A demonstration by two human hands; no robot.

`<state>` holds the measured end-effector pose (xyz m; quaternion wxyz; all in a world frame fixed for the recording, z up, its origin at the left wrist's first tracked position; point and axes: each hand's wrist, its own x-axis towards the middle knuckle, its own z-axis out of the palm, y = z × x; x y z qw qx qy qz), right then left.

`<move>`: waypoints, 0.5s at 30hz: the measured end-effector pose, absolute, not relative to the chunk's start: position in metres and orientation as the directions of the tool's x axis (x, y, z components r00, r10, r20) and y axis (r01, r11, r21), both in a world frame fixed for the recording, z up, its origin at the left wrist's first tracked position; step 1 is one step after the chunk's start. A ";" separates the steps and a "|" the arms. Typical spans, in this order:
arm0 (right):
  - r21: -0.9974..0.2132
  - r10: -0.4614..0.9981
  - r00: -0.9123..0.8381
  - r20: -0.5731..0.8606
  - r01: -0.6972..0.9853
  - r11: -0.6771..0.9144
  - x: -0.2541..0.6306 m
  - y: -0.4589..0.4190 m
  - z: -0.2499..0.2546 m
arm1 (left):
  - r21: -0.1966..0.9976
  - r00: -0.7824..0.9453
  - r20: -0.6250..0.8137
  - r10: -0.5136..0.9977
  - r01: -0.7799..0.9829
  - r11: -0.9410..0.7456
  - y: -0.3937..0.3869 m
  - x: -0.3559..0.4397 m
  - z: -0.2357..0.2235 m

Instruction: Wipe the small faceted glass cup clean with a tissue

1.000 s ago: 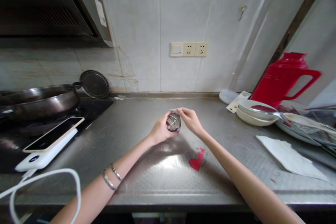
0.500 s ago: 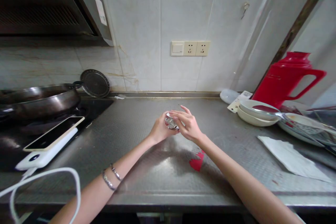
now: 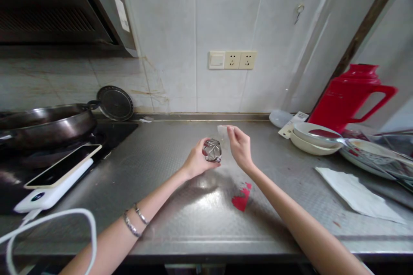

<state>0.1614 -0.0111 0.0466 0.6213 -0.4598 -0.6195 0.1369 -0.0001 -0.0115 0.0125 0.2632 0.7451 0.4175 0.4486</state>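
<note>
My left hand (image 3: 197, 160) is wrapped around a small round silvery object (image 3: 212, 150), held above the counter, with crossing lines on its upward face; I cannot tell its exact kind. To its right, my right hand (image 3: 239, 144) is closed in a pinch on a small whitish, see-through scrap (image 3: 222, 130). The scrap sits just above and beside the round object, and whether the two touch is unclear. Below the hands, torn red scraps (image 3: 240, 202) lie on the metal counter (image 3: 161, 146).
A pan (image 3: 51, 124) sits on the stove at left, near a phone (image 3: 64, 165) atop a white power bank (image 3: 54, 191) with a looped cable (image 3: 93, 232). At right are stacked bowls (image 3: 316, 146), a red thermos (image 3: 348, 99) and a white tissue (image 3: 358, 195).
My right hand has moved off the top of the round object, up and to the right, with the whitish scrap pinched in it. The object's patterned face is now uncovered. My left hand stays put.
</note>
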 end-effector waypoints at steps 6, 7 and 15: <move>-0.604 0.727 -0.194 0.658 0.440 0.664 0.155 -0.011 0.036 | 0.739 0.250 0.483 0.839 0.398 -0.544 -0.006 0.000 0.008; -0.547 0.685 -0.233 0.690 0.451 0.705 0.154 -0.012 0.035 | 0.733 0.251 0.485 0.838 0.405 -0.546 -0.005 0.000 0.008; -0.103 0.417 -0.475 0.775 0.557 0.824 0.153 -0.020 0.035 | 0.717 0.235 0.498 0.835 0.430 -0.548 -0.006 0.000 0.009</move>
